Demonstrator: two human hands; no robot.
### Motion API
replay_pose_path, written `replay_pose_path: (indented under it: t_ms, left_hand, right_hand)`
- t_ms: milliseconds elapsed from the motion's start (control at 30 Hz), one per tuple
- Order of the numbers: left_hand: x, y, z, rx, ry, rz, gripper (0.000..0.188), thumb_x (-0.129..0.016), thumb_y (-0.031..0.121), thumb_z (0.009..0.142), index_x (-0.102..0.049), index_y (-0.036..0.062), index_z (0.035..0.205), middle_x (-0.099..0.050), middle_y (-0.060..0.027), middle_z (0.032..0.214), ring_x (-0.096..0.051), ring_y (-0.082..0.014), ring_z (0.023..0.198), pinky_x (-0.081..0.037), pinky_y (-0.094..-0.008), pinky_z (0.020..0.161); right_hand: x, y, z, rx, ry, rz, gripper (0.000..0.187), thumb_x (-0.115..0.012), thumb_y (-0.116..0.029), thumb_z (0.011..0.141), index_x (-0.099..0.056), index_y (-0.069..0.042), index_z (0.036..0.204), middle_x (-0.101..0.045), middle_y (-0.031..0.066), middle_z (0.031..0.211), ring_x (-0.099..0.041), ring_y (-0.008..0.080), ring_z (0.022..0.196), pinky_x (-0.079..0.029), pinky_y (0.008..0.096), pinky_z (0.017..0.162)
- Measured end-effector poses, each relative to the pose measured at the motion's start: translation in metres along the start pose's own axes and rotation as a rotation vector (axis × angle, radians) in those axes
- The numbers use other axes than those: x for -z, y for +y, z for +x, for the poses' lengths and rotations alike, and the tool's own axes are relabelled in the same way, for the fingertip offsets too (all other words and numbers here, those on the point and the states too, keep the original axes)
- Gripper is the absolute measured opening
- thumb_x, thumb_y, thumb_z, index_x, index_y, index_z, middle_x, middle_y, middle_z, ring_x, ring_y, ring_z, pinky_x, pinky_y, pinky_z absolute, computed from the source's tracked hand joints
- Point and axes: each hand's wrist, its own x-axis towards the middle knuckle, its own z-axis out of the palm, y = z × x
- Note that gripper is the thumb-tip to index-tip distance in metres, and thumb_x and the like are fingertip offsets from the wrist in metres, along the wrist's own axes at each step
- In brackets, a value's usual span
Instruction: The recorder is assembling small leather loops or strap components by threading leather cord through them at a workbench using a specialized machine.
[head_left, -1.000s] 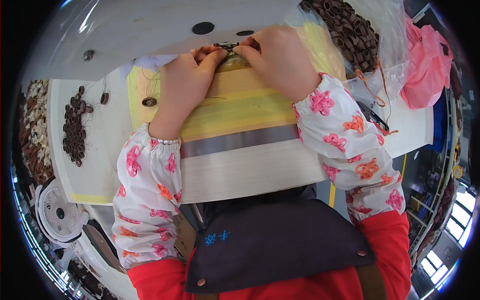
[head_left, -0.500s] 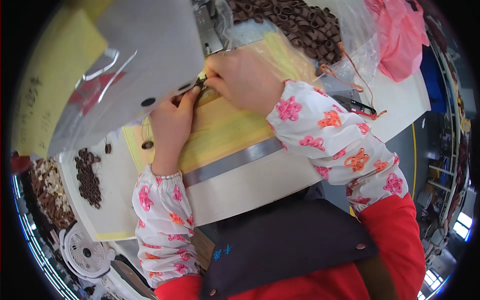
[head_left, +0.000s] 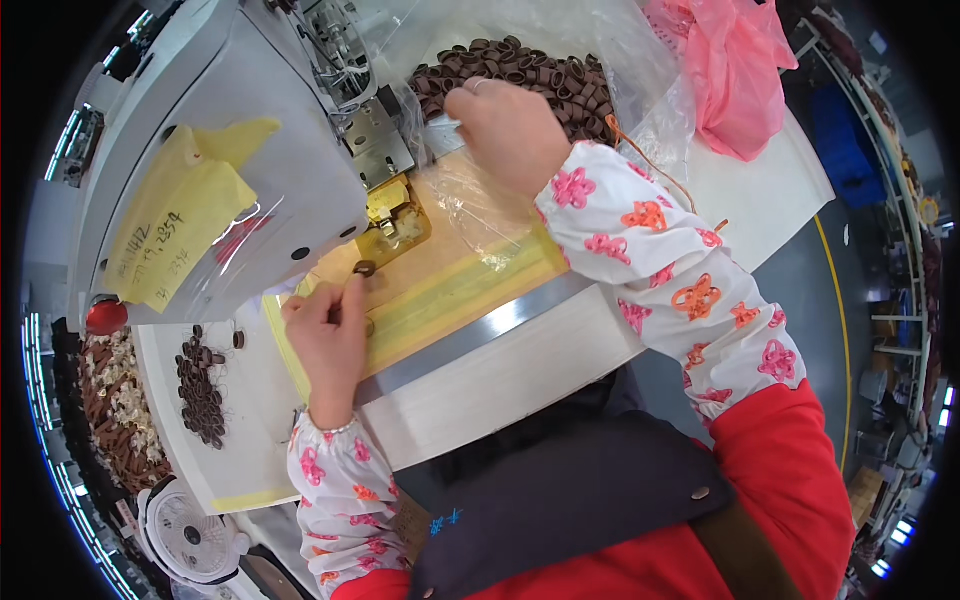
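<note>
My left hand (head_left: 332,340) is bent over the yellow-taped work surface, thumb and fingers drawn together. A small brown loop (head_left: 365,268) sits at its fingertips, in front of a white sewing machine (head_left: 270,130). Another loop (head_left: 370,326) shows partly beside the hand. My right hand (head_left: 510,130) is curled at the near edge of a heap of brown loops (head_left: 545,80); its fingertips are hidden, so whether it holds one cannot be told. Between the hands lies the machine's metal and yellow sewing plate (head_left: 398,215), with nothing brown visible on it.
Several brown loops with threads (head_left: 203,390) lie at the left of the table. Clear plastic (head_left: 480,215) and a pink bag (head_left: 735,80) lie at right, with an orange cord (head_left: 655,165). A white fan (head_left: 190,535) stands lower left. Yellow notes (head_left: 185,225) hang on the machine.
Both hands have left the sewing spot. My left hand has come back toward me with the loop; my right hand has moved up to the heap. The view has shifted, showing more of the machine.
</note>
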Motion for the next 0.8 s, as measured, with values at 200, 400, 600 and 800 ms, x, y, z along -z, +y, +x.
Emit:
replay_pose_path:
  t_ms: [200, 400, 600, 800]
  left_hand:
    - [0.030, -0.021, -0.009, 0.538, -0.071, -0.291, 0.018, -0.065, 0.014, 0.076, -0.060, -0.0003, 0.066, -0.039, 0.0002, 0.045, -0.036, -0.0134, 0.048, -0.033, -0.0286, 0.063]
    - [0.017, 0.010, 0.009, -0.040, -0.098, 0.073, 0.022, -0.058, 0.011, 0.078, -0.060, -0.0029, 0.094, -0.059, -0.0136, 0.079, -0.052, -0.0301, 0.076, -0.038, -0.0359, 0.079]
    - [-0.030, 0.010, 0.010, -0.065, -0.056, 0.038, 0.028, -0.057, 0.009, 0.077, -0.048, -0.0026, 0.100, -0.054, -0.0198, 0.091, -0.048, -0.0371, 0.085, -0.040, -0.0420, 0.073]
    - [-0.033, 0.007, 0.014, -0.016, -0.041, 0.045, 0.018, -0.060, 0.014, 0.078, -0.052, 0.0016, 0.089, -0.056, -0.0128, 0.072, -0.055, -0.0306, 0.069, -0.042, -0.0378, 0.055]
  right_hand:
    - [0.000, 0.035, 0.012, -0.120, -0.273, -0.357, 0.015, -0.055, -0.008, 0.069, -0.056, -0.004, 0.083, -0.059, 0.0107, 0.080, -0.059, 0.0277, 0.079, -0.048, 0.0377, 0.065]
    - [0.002, 0.048, 0.014, -0.098, -0.144, -0.351, 0.017, -0.050, -0.012, 0.072, -0.057, -0.005, 0.086, -0.060, 0.0146, 0.076, -0.059, 0.0326, 0.073, -0.047, 0.0419, 0.063]
    - [0.004, -0.008, 0.007, 0.138, -0.028, 0.214, 0.014, -0.053, -0.005, 0.070, -0.057, -0.002, 0.083, -0.058, 0.0147, 0.068, -0.058, 0.0292, 0.061, -0.046, 0.0353, 0.056]
    - [-0.008, -0.063, -0.025, -0.045, -0.315, 0.736, 0.013, -0.055, -0.003, 0.068, -0.058, 0.002, 0.080, -0.058, 0.0123, 0.069, -0.056, 0.0217, 0.060, -0.046, 0.0302, 0.056]
